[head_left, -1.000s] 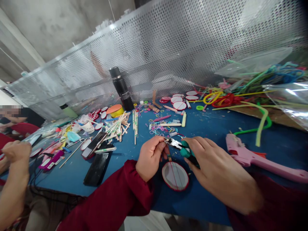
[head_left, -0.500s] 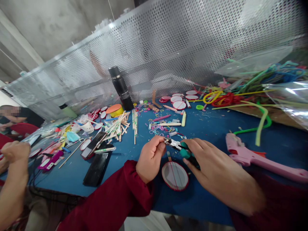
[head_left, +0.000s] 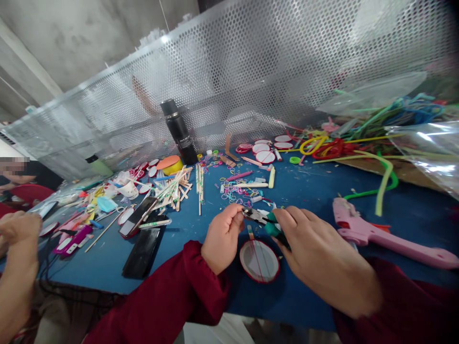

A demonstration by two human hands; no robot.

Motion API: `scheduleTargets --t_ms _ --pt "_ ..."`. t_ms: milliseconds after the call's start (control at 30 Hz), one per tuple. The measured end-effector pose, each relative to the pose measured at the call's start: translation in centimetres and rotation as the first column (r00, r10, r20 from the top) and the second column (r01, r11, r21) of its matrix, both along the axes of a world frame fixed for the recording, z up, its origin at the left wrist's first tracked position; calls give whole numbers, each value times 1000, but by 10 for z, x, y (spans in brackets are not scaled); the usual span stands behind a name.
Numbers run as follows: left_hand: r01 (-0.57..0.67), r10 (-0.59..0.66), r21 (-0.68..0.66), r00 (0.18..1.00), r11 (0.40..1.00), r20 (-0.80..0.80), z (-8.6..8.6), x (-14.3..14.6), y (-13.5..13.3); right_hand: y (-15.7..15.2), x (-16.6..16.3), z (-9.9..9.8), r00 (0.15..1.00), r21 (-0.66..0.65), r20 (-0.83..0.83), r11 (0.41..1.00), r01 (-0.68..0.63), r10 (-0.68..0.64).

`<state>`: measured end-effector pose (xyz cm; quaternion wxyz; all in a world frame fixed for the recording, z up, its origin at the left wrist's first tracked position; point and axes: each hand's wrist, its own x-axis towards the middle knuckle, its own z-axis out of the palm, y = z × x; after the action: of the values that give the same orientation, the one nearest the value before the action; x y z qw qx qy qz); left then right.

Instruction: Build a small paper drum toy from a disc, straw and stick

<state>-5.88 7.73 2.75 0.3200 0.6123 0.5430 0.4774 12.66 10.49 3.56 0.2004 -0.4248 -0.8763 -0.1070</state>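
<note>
My right hand (head_left: 315, 248) is wrapped round the green and black handles of a pair of pliers (head_left: 258, 216), whose metal jaws point left. At the jaw tips, my left hand (head_left: 223, 236) pinches with thumb and forefinger; the small thing in that pinch is too hidden to name. Just below the pliers, a round white disc with a red rim (head_left: 259, 262) lies on the blue table (head_left: 201, 267), with thin red lines across its face and a short stick at its top. Small coloured rubber bands (head_left: 238, 191) are scattered beyond my hands.
A pink glue gun (head_left: 387, 239) lies to the right, near bundled pipe cleaners (head_left: 398, 117). Wooden sticks (head_left: 175, 191), two phones (head_left: 143, 253) and a black bottle (head_left: 181, 136) are left of centre. A co-worker's arm (head_left: 19, 258) reaches in at far left. Perforated metal (head_left: 251, 86) borders the back.
The view has shifted slightly. Both hands keep their places at the pliers, with the right hand turned a little and the handles now less visible.
</note>
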Motion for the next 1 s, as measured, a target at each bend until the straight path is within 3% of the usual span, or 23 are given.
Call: scheduleTargets --t_ms 167,600,1000 --pt "51 -40 -63 985 997 166 5 5 -1 2 -2 3 1000 -29 11 1000 10 -10" --pt "-55 65 -74 987 996 144 3 -21 17 22 12 4 995 168 -88 984 62 -48" --pt "-48 66 -82 970 995 233 -3 -22 21 20 15 6 983 175 -73 968 177 -167"
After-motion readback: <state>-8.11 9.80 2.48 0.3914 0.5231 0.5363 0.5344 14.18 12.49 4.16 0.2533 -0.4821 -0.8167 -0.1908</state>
